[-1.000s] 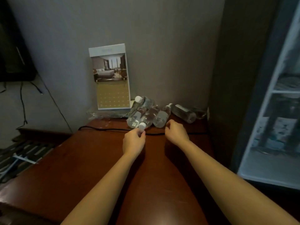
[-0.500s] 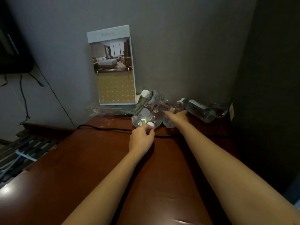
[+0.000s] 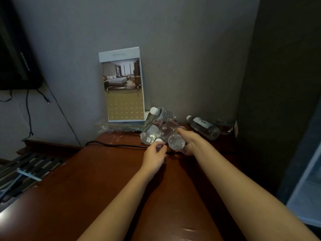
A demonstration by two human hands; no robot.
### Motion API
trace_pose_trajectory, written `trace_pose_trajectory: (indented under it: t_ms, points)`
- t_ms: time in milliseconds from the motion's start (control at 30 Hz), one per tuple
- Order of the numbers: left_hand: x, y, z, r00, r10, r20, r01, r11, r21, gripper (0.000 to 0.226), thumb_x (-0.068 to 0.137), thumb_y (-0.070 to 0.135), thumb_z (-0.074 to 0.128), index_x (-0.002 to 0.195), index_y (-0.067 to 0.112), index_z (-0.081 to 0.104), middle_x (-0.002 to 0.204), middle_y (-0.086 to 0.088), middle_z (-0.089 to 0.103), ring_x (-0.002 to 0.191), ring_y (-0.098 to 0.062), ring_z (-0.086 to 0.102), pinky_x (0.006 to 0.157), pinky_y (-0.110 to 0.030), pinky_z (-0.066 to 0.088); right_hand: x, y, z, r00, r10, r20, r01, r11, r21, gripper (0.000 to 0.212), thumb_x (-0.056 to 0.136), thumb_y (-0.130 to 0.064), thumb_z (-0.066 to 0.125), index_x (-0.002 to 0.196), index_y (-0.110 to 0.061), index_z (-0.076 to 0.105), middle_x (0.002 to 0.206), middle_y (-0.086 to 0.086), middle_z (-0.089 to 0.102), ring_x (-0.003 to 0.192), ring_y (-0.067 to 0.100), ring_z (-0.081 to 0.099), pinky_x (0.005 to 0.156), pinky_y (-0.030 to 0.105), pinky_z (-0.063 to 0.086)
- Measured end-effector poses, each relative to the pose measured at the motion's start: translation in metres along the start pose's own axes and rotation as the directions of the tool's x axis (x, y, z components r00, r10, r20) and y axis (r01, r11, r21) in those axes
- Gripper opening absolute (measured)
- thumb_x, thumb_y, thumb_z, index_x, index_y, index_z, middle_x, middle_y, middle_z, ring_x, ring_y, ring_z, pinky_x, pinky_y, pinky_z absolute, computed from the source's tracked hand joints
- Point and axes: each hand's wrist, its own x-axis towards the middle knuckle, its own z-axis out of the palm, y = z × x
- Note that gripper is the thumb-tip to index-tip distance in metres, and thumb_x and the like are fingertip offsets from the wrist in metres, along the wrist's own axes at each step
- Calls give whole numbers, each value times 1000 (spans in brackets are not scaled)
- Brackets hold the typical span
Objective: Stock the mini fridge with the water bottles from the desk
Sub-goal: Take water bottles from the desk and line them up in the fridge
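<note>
Right hand (image 3: 191,144) wraps one bottle (image 3: 176,144), left hand (image 3: 154,158) pinches a cap (image 3: 158,140) beside it; we risk toppling the pile (image 3: 150,132) behind.

Cable (image 3: 118,145) crosses desk (image 3: 86,188); wall (image 3: 191,66) behind.

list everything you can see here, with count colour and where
bottles: six, clear, piled lying at the desk's back, two apart to the right
calendar: one, white and tan, upright against the wall
plastic wrap: one, clear, under the calendar
cables: several, black, one across the desk, others under the tv
desk: one, red-brown, foreground
tv: one, black, upper left
slatted rack: one, dark, lower left
fridge: one, pale edge only, far right
left hand: one, pinches a white cap
right hand: one, grips a bottle, base towards camera
</note>
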Motion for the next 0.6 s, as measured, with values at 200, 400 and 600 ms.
trace_pose_trajectory:
  t_ms: [200,400,600]
  points:
    - [-28,27,1,991,-111,68,127,940,-317,20,99,19,40,103,10,57,86,-5,64,73,-15,62,66,-25,50,-62,19,-14,990,65,122,-78,991,105,12,85,-26,61,83,-14,61,64,4,64,50,18,61,43,19,46]
    - [-63,46,-1,961,-181,210,246,907,-343,28,99,30,40,111,11,56,89,-8,67,80,-18,65,65,-28,52,-131,43,-38,974,-111,196,89,989,115,31,91,-18,54,120,-7,53,87,7,63,65,13,61,48,22,45]
    - [-105,68,-6,935,-47,352,223,849,-479,32,92,32,54,113,9,61,103,-12,68,92,-24,64,81,-36,50,-190,62,-66,883,-321,342,263,942,208,46,91,-17,55,134,-19,39,119,17,61,95,23,61,70,31,47]
